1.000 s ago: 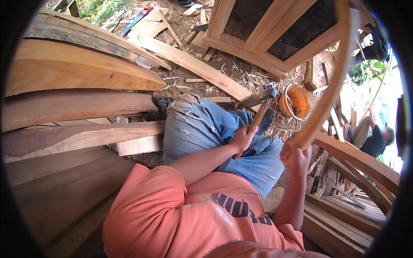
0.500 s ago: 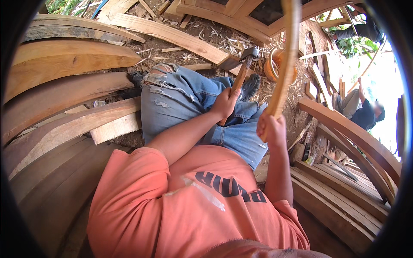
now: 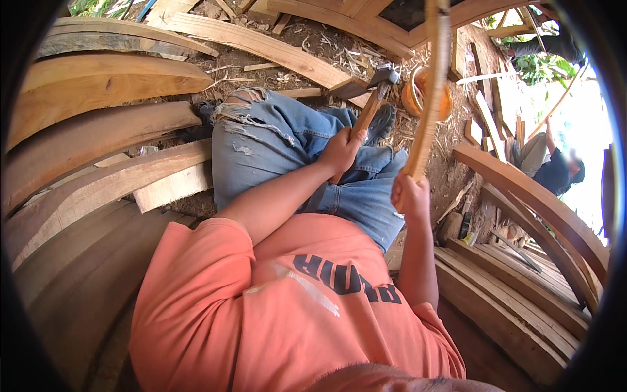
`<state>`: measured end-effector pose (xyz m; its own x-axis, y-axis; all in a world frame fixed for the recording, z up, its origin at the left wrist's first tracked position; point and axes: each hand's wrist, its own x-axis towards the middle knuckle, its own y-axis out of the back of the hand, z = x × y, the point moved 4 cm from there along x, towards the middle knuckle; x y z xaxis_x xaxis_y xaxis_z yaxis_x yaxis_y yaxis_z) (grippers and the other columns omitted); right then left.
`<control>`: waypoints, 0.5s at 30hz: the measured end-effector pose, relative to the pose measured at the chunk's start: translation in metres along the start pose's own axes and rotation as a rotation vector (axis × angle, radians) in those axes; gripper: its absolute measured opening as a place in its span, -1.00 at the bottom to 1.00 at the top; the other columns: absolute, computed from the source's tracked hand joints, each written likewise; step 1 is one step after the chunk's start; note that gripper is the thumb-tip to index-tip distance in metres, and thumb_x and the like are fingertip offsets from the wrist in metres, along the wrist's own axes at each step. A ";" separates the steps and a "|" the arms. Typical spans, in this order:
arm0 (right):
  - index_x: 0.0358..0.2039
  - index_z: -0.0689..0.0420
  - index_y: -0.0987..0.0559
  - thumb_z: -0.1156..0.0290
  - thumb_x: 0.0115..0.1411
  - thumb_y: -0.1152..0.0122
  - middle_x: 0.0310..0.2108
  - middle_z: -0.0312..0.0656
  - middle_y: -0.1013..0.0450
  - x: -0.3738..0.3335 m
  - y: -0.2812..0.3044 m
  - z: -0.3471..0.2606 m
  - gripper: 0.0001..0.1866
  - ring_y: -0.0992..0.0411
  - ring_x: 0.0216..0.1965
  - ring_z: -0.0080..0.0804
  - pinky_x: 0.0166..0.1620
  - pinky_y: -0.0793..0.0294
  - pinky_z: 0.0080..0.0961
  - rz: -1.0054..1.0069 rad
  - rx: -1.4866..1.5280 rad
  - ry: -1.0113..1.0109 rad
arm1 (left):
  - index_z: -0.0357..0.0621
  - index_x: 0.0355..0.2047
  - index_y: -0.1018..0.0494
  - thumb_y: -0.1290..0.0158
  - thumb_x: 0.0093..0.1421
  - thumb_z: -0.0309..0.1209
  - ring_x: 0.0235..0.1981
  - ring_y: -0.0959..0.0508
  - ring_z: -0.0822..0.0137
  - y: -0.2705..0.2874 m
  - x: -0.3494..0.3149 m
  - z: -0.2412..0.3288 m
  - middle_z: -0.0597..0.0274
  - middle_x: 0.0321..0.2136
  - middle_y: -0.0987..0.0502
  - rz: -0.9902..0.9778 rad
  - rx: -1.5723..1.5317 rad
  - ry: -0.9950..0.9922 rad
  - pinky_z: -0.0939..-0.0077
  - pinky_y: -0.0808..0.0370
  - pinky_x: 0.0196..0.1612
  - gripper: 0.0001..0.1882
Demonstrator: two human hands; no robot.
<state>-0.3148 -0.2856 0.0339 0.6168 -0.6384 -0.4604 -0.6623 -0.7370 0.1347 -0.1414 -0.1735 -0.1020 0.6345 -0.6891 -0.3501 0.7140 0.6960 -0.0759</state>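
Observation:
My left hand (image 3: 339,151) is closed around the wooden handle of a hammer (image 3: 373,98), whose metal head points up and away over my jeans-covered legs (image 3: 274,147). My right hand (image 3: 410,196) grips the lower end of a long, thin, curved wooden strip (image 3: 434,85) that rises to the top edge of the view. The two hands are a short distance apart, the hammer to the left of the strip. My orange shirt fills the lower view.
Thick curved planks (image 3: 98,130) stack on the left, and more curved beams (image 3: 542,215) lie on the right. An orange bucket (image 3: 413,98) sits behind the strip on ground littered with shavings. Another person (image 3: 555,171) crouches at the far right.
The view has tilted, so my legs and hands sit higher and more central. Both hands keep their grips; the strip now stands more upright and nearer the hammer.

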 end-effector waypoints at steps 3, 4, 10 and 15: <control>-0.29 0.16 -0.44 0.48 0.34 -0.14 -0.59 -0.31 -0.31 -0.013 0.058 -0.004 -0.92 -0.32 -0.65 -0.49 -0.59 -0.36 -0.46 0.233 0.060 0.087 | -0.22 -0.25 -0.46 -0.02 0.50 0.18 -0.58 -0.59 0.20 0.002 0.001 0.004 0.13 -0.55 -0.55 -0.040 -0.127 0.040 0.26 -0.50 -0.49 -0.39; -0.27 0.15 -0.44 0.48 0.35 -0.13 -0.58 -0.31 -0.30 -0.016 0.078 -0.002 -0.94 -0.32 -0.64 -0.48 -0.58 -0.38 -0.44 0.307 0.119 0.096 | -0.20 -0.25 -0.45 -0.02 0.50 0.18 -0.64 -0.57 0.27 0.002 0.000 0.006 0.18 -0.58 -0.52 -0.059 -0.186 0.076 0.30 -0.48 -0.55 -0.40; -0.38 0.12 -0.45 0.28 0.37 -0.20 -0.62 -0.28 -0.31 -0.024 0.202 0.126 -0.77 -0.33 -0.68 -0.39 -0.61 -0.39 -0.31 0.516 0.045 -0.170 | -0.15 -0.08 -0.38 0.03 0.56 0.10 -0.66 -0.43 0.49 -0.007 0.005 0.013 0.36 -0.58 -0.41 -0.160 -0.203 0.073 0.49 -0.47 -0.56 -0.50; -0.46 0.16 -0.49 0.08 0.30 -0.34 -0.64 -0.17 -0.37 -0.048 0.251 0.262 -0.59 -0.41 -0.70 -0.24 -0.61 -0.47 -0.20 0.581 -0.344 -0.625 | -0.16 -0.02 -0.36 0.06 0.58 0.01 -0.54 -0.50 0.42 -0.016 0.008 0.013 0.26 -0.44 -0.47 -0.313 -0.309 0.105 0.43 -0.54 -0.41 -0.57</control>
<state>-0.6220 -0.3822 -0.1404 -0.1815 -0.7667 -0.6158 -0.5713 -0.4275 0.7006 -0.1443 -0.1927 -0.0911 0.3574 -0.8630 -0.3571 0.7350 0.4958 -0.4626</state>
